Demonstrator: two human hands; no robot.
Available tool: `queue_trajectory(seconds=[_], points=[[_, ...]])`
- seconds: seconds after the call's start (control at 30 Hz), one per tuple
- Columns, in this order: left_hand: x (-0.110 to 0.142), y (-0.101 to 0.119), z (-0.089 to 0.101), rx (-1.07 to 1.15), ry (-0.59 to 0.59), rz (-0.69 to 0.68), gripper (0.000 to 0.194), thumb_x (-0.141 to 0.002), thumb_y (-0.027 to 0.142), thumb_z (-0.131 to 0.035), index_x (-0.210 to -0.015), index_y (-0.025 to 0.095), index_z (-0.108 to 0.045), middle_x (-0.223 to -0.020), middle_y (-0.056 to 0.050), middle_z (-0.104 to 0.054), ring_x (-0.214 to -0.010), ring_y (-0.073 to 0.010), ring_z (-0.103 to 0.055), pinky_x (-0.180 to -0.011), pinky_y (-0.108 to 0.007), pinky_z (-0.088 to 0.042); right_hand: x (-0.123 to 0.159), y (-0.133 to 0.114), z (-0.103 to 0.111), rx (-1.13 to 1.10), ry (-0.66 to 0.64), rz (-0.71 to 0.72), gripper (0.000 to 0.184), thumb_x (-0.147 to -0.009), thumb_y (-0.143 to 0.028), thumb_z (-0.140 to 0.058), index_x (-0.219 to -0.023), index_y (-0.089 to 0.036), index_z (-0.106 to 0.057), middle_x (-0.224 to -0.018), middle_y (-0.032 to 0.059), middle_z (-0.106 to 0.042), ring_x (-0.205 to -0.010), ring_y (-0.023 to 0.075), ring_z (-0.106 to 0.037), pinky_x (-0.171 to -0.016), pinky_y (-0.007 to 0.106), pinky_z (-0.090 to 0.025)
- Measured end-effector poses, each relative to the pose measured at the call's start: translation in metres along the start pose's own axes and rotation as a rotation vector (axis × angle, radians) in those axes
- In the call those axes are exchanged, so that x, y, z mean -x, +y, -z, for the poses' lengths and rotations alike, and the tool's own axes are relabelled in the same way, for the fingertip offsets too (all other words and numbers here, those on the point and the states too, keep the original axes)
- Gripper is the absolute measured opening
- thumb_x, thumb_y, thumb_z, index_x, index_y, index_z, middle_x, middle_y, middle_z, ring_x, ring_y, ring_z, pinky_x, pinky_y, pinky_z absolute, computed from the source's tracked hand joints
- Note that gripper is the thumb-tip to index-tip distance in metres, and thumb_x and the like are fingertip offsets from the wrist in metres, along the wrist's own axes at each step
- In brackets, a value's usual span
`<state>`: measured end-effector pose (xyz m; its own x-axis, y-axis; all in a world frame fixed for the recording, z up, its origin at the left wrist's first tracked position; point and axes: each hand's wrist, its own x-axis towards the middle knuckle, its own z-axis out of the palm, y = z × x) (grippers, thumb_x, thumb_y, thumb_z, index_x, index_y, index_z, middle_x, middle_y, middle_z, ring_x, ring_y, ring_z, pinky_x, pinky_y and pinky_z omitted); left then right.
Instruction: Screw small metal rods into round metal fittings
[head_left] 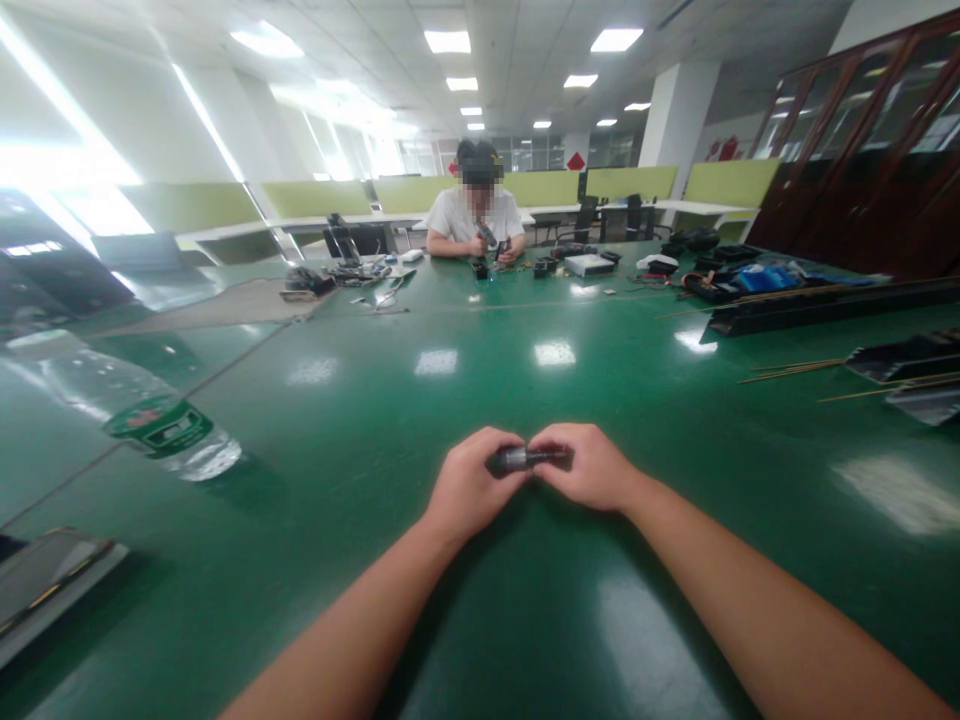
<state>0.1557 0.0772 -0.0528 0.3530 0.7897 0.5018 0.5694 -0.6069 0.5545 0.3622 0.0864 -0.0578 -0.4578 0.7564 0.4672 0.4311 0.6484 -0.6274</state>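
Note:
Between my two hands is a small dark cylindrical object with a silver-grey middle section (pixel 514 459); its exact kind I cannot make out. It lies level, left to right, just above the green tabletop (pixel 420 430). My left hand (pixel 477 470) pinches its thicker left end between thumb and fingers. The narrower right end sits in the closed fingers of my right hand (pixel 586 464). Both hands nearly touch each other at the middle, and the fingers hide the object's two ends.
A water bottle with a green label (pixel 161 425) is on the left. A dark flat device (pixel 56 580) lies at the lower left. Across the table sits a person (pixel 474 215) handling small parts. Tools and electronics cover the far side; black trays (pixel 787 310) and thin rods lie right.

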Motion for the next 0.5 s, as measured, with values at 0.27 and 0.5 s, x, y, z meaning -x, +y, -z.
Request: queue_trajectory(seconds=[0.27, 0.5], points=[[0.0008, 0.0003, -0.0012, -0.003, 0.016, 0.022, 0.017, -0.076, 0.022, -0.076, -0.092, 0.020, -0.069, -0.089, -0.003, -0.071, -0.081, -0.0175, -0.065, -0.074, -0.029, -0.052, -0.0005, 0.0020, -0.0020, -0.013, -0.004, -0.024, 0.019, -0.077, -0.011, -0.068, -0.092, -0.019, -0.074, -0.087, 0.0031, -0.074, -0.076, 0.0163, -0.065, -0.071, 0.026, -0.048], [0.0006, 0.0014, -0.0006, -0.001, 0.018, 0.032, 0.017, -0.075, 0.021, -0.077, -0.090, 0.020, -0.070, -0.087, -0.002, -0.071, -0.079, -0.0173, -0.065, -0.073, -0.028, -0.051, -0.0006, 0.0031, -0.0024, -0.029, -0.010, -0.038, 0.019, -0.076, -0.009, -0.068, -0.091, -0.019, -0.075, -0.085, 0.0031, -0.074, -0.076, 0.0162, -0.065, -0.070, 0.026, -0.049]])
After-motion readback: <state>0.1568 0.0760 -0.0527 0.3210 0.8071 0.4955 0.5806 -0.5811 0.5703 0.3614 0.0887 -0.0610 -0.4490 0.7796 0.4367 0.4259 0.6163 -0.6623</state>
